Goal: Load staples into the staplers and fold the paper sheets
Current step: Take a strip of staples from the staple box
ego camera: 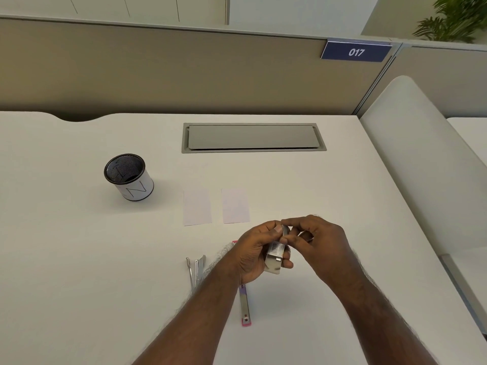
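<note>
White bench (79, 259) under both hands: the left hand (253, 255) grip is clamped on the staple box (274, 256), the right hand (316, 238) pinching its top end. Pink stapler (244, 306) lies lengthwise just below the box, left hand nearer; paper sheets (197, 206) beyond.

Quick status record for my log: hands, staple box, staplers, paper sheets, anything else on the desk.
left hand: holds the small staple box above the desk
right hand: fingertips pinching at the box's top end
staplers: silver stapler lying opened; pink stapler lying opened, partly hidden under the left forearm
paper sheets: left sheet and right sheet, flat, side by side, not visibly folded
other: mesh pen cup, far left
staples loaded: cannot tell
</note>
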Demonstrator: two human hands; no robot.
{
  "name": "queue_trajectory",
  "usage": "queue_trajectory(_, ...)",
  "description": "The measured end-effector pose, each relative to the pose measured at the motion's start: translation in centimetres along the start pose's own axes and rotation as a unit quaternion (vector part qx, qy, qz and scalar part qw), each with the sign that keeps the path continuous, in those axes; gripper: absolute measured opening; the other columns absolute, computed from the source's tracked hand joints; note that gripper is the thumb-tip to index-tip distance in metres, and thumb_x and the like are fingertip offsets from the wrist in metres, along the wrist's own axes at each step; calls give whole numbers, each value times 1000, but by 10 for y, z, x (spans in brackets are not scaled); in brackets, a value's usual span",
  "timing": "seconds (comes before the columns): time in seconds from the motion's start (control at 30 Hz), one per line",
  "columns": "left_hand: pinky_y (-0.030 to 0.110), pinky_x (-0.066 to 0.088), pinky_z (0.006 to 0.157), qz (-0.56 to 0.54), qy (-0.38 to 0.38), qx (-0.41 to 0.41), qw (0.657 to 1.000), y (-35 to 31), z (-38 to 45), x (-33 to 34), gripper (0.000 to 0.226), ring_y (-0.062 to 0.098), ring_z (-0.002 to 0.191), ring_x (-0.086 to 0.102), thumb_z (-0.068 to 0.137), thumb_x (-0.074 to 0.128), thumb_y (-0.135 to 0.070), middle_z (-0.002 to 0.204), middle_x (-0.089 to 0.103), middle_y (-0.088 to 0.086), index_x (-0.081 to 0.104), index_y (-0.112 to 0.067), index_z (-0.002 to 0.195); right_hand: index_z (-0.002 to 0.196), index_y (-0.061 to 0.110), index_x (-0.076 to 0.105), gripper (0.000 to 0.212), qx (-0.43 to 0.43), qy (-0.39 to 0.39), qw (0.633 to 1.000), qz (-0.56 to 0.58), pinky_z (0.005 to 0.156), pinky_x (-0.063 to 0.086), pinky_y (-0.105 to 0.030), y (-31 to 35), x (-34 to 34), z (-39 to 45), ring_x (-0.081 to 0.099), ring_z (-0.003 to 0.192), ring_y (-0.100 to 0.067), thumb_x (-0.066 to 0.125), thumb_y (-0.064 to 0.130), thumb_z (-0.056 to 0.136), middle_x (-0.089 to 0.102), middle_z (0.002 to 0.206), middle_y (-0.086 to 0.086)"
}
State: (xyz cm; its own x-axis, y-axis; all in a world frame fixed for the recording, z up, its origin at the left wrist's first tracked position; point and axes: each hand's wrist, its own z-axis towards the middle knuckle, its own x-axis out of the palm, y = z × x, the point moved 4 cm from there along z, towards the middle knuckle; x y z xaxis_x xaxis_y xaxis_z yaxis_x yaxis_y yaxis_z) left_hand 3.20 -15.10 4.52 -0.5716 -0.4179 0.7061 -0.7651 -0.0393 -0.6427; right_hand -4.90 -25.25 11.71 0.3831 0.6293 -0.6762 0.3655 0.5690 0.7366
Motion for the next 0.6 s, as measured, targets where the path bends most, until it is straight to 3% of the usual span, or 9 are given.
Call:
queue_trajectory(0.13, 34, 58, 57, 10, -3, -2, 1000, 0, -1, 0, 18, 19, 64, 59, 91, 57, -28, 73, 58, 5, 67, -13, 92, 99, 43, 68, 26, -10, 15, 999, -49, 69, 55, -31, 1, -1, -1, 62, 71, -3, 73, 25, 82, 62, 80, 20)
queue_trajectory(0.3, 33, 57, 56, -4, -18, -4, 1000, 2, -1, 0, 21, 20, 63, 59, 90, 58, -27, 74, 59, 6, 67, -10, 97, 106, 43, 62, 25, -54, 9, 989, -141, 63, 52, -25, 7, -1, -6, 58, 71, 0, 69, 31, 85, 59, 83, 21)
queue_trajectory(0.5, 30, 56, 55, -9, -17, -3, 1000, 2, -3, -1, 21, 17, 62, 60, 91, 60, -27, 76, 62, 6, 67, -9, 100, 107, 35, 67, 27, -51, 1, 995, -88, 65, 57, -33, 9, 0, -8, 62, 68, -5, 72, 26, 83, 62, 86, 20)
queue_trajectory(0.6, 30, 56, 55, -20, -14, -10, 1000, 3, -4, -1, 18, 17, 62, 60, 91, 60, -25, 76, 61, 6, 70, -11, 96, 105, 36, 68, 26, -24, 7, 997, -73, 66, 57, -31, 4, -1, -5, 63, 67, -4, 74, 26, 82, 63, 84, 23)
